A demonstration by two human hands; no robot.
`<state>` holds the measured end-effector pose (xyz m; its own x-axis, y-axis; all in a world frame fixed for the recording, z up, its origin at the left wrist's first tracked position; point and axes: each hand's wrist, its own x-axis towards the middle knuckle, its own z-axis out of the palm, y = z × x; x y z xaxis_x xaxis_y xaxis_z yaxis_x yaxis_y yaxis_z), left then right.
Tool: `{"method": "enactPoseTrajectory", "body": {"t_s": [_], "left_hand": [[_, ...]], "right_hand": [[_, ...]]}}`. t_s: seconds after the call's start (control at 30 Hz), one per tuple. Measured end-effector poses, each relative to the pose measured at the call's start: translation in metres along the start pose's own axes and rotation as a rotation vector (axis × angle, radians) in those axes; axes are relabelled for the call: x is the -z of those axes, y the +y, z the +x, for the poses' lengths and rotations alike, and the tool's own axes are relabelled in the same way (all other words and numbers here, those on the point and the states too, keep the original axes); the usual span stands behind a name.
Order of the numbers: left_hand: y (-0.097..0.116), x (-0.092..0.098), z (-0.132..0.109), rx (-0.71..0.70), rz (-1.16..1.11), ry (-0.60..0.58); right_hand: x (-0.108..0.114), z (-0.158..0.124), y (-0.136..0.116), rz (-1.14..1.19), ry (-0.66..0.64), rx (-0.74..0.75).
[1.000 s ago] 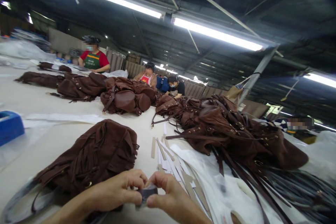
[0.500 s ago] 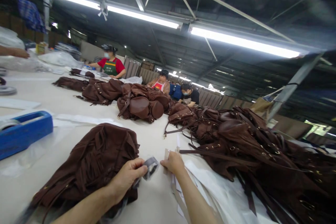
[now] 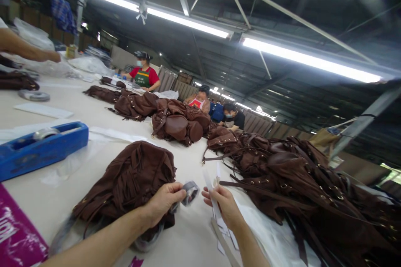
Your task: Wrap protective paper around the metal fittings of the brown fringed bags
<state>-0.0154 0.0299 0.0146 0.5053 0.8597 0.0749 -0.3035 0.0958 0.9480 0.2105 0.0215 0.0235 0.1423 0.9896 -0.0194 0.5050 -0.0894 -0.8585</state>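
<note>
Brown fringed bag (image 3: 131, 179), slouched; shiny grey loop (image 3: 189, 192), left hand (image 3: 164, 202).

A lane of bare tabletop (image 3: 189, 162) runs forward between the near brown bag (image 3: 134, 179) and the heaped brown bags (image 3: 278, 187); farther bags (image 3: 178, 121) block its end; a grey loop (image 3: 190, 194) and a white strip (image 3: 209, 183) narrow the gap between the hands; a strap (image 3: 244, 187) juts in; another gap separates near bag and blue dispenser (image 3: 59, 148).
</note>
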Motion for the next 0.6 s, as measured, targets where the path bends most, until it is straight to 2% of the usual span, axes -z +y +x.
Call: {"method": "enactPoseTrajectory", "body": {"t_s": [0.17,0.27,0.37,0.5,0.6], "left_hand": [[0.001,0.005,-0.001,0.017,-0.058,-0.015],[-0.003,0.007,-0.001,0.025,-0.072,-0.041],[-0.006,0.007,-0.002,0.052,-0.068,-0.060],[-0.004,0.005,-0.004,0.026,-0.070,-0.053],[-0.003,0.004,-0.004,0.026,-0.053,-0.046]], "right_hand": [[0.002,-0.065,-0.024,0.308,0.026,0.126],[0.006,-0.093,-0.039,0.351,0.092,0.154],[0.007,-0.108,-0.033,0.151,0.175,0.194],[-0.012,-0.125,0.010,-0.381,0.270,0.455],[-0.028,-0.139,0.041,-0.602,0.170,0.551]]}}
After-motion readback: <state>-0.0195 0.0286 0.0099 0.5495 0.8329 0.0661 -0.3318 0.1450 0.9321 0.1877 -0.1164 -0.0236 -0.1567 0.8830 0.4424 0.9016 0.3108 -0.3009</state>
